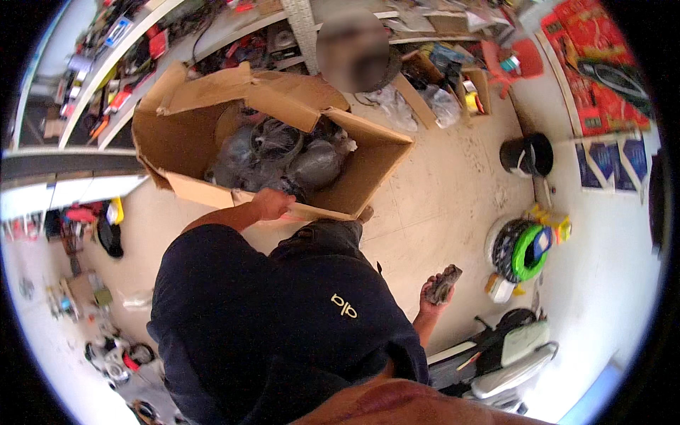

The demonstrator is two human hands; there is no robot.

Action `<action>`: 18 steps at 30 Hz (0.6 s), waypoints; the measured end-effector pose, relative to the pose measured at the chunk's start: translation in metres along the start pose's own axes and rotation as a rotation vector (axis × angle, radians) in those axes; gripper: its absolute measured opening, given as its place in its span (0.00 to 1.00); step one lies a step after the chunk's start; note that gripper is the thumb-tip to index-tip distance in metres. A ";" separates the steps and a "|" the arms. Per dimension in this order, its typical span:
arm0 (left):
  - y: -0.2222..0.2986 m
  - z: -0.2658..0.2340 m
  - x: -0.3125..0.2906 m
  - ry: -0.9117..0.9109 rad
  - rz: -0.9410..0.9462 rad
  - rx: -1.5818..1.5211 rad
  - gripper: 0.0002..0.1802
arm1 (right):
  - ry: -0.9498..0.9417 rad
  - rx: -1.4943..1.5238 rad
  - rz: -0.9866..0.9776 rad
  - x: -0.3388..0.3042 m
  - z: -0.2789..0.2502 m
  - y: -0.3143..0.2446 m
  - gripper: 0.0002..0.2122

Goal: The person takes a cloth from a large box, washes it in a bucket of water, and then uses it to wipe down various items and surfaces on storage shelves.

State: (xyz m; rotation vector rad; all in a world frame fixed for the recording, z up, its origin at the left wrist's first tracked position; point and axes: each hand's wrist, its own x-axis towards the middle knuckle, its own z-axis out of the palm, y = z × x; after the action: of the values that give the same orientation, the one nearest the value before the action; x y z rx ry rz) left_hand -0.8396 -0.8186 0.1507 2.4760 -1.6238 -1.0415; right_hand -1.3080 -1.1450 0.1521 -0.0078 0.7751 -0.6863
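Note:
A large open cardboard box [382, 159] stands in front of me, its flaps raised and bent at the far side. Inside lie several dark round bundles in thin plastic bags [315, 163]. My left hand [273, 205] is closed over the near edge of the box. Down at my right side, away from the box, my right hand [431, 296] is closed around a lumpy grey-brown object [444, 284]; its exact kind does not show.
Cluttered shelves [106, 78] run along the left and far side. To the right are a black bucket [528, 155], tyres with a green ring [525, 262] and a red chair [520, 64]. A small open carton [479, 88] and plastic bags [394, 108] lie beyond the box.

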 end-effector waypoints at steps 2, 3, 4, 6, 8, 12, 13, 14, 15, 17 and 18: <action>0.004 -0.003 0.004 -0.054 -0.020 -0.007 0.12 | -0.106 0.073 -0.002 0.021 -0.007 -0.020 0.23; 0.009 -0.010 0.005 -0.148 -0.058 0.020 0.14 | -0.039 0.041 -0.057 0.029 -0.009 -0.027 0.22; 0.014 -0.016 0.005 -0.151 -0.074 0.010 0.14 | -0.036 0.034 -0.039 0.036 -0.010 -0.034 0.22; 0.021 -0.024 -0.003 -0.159 -0.102 -0.012 0.15 | 0.128 0.094 -0.091 0.048 -0.016 -0.044 0.21; 0.017 -0.007 -0.008 -0.150 -0.137 -0.021 0.16 | 0.139 0.061 -0.070 0.055 -0.042 -0.055 0.20; 0.036 -0.012 -0.001 -0.166 -0.196 -0.047 0.17 | 0.280 0.063 -0.020 0.060 -0.066 -0.094 0.20; 0.036 -0.006 0.001 -0.165 -0.207 -0.050 0.17 | 0.341 0.070 -0.007 0.065 -0.065 -0.104 0.18; 0.035 0.002 0.000 -0.194 -0.222 0.000 0.17 | 0.400 0.076 0.014 0.071 -0.059 -0.111 0.16; 0.037 0.007 -0.002 -0.222 -0.238 0.048 0.16 | 0.395 0.068 0.034 0.079 -0.057 -0.118 0.16; 0.045 0.003 0.016 -0.390 -0.383 0.053 0.15 | 0.335 -0.090 0.059 0.096 -0.054 -0.139 0.13; 0.054 -0.006 0.030 -0.560 -0.510 0.059 0.14 | 0.325 -0.104 0.071 0.109 -0.053 -0.153 0.13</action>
State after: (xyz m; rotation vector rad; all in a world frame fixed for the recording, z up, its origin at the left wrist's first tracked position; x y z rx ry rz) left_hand -0.8735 -0.8707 0.1579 2.8913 -1.1035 -1.9107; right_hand -1.3738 -1.3149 0.0818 0.0380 1.1177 -0.5857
